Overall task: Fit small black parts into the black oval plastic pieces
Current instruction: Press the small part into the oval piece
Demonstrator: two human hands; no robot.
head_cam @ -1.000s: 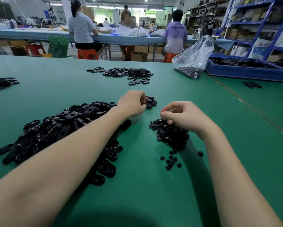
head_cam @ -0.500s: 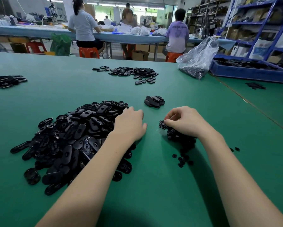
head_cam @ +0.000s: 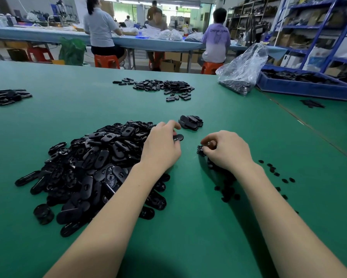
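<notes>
A green surface [head_cam: 188,227] fills the view; beyond its far edge people sit on orange stools at a blue bench, with blue shelving at far right; a blue tray [head_cam: 305,88] and a clear bag [head_cam: 242,71] lie far right on the surface. A big pile of ovals [head_cam: 84,167] lies left; a small stack [head_cam: 190,122] sits beyond the hands; small parts [head_cam: 226,187] lie under and around the right wrist. The left hand [head_cam: 161,147] curls its grip round one oval [head_cam: 178,137] at the pile's right edge; the right hand [head_cam: 228,150] rests on the parts, fingers curled and pinching something small and dark, too blurred to identify.
</notes>
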